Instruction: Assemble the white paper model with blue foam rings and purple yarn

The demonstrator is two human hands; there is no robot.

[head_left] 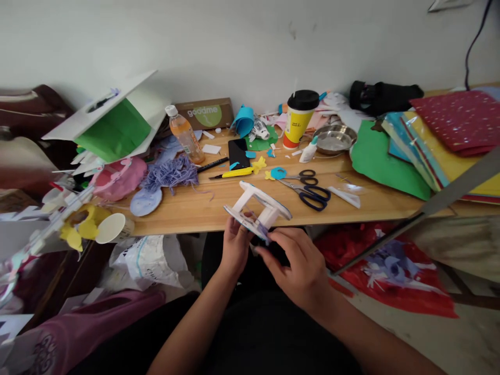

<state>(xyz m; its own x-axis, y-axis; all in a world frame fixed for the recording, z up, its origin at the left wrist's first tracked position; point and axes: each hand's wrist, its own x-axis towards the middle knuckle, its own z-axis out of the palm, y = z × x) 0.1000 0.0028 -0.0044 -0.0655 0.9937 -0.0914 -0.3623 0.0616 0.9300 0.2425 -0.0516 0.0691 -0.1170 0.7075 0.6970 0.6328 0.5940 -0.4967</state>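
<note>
My left hand [235,250] grips a small white frame [269,214] from below, just off the table's front edge. The frame has two flat long sides joined by two cross bars, and it tilts. Purple yarn [264,232] is wound around its near right corner. There my right hand [302,265] has its fingertips at the yarn, thumb and forefinger bent toward each other. Beyond the frame lie scissors [312,197], a second, smaller pair partly under them, and a yellow craft knife [237,173]. A heap of purple yarn [172,173] rests to the left.
Behind stand a bottle [186,136], a yellow cup with black lid [299,122], a glue bottle [309,151], a metal bowl [336,139] and a phone [237,151]. Coloured sheets [457,122] are stacked right. A grey bar [437,200] crosses the right side. A paper cup [111,228] is left.
</note>
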